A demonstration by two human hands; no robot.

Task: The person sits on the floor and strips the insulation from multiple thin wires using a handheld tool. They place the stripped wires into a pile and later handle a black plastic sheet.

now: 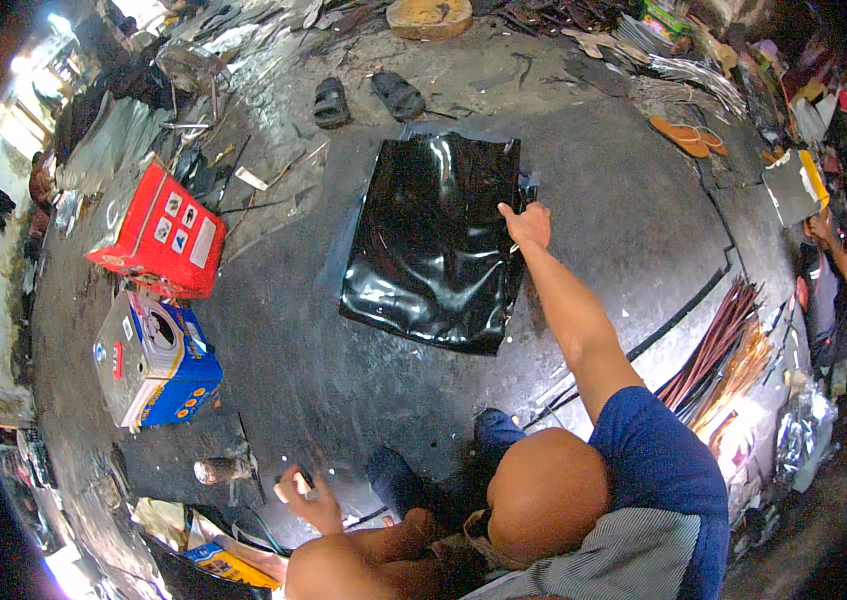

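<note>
A glossy black sheet (434, 240), creased and shiny like plastic or patent leather, lies flat on the dark floor in front of me. My right hand (530, 226) reaches out to its right edge, fingers curled. Just beyond them a small dark piece (531, 190) sticks out, too small to name. Low in the picture, beside my bent legs, my left hand (316, 503) is closed with its fingers bent; whatever is between them is too small to make out. Left of that hand, a short cylindrical object (222, 470) lies on a dark board.
At left stand a red box (169, 235) and a blue-and-white tin (169, 365). Dark sandals (398, 96) sit beyond the sheet, orange sandals (686, 136) far right. Bundled brown strips (719, 355) lie at right, near another person's arm (839, 250). Scraps line the far edge.
</note>
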